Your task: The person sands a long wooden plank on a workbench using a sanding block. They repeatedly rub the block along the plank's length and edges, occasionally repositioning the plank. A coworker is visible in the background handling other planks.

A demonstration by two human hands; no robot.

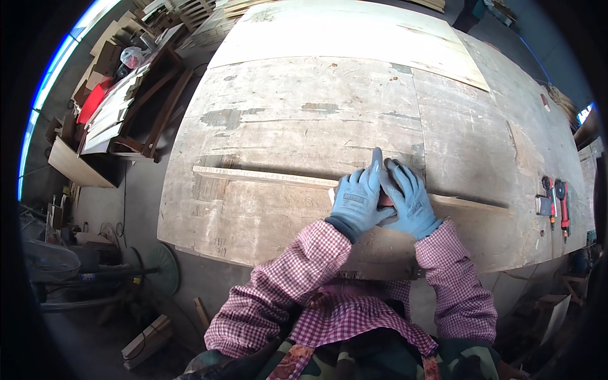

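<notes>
Pressing both gloved hands onto a long wooden strip (266, 177) laid across a worn plywood workbench (304, 107).

Whatever small reddish thing sits under the palms is almost wholly covered, and its kind cannot be made out; the strip's middle is hidden beneath the gloves too. The left hand (358, 199) lies fairly flat, fingers loosely spread and pointing away from the body, resting on the strip, gripping nothing that shows. The right hand (408, 201) lies just beside it, touching it, fingers likewise extended over the strip. The strip runs out to the left of the left hand and to the right of the right hand. Well off to the right lie red-handled tools (557, 202) near the bench edge. Far left, beyond the bench, stacked boards (111, 114) lean on a dark frame.
</notes>
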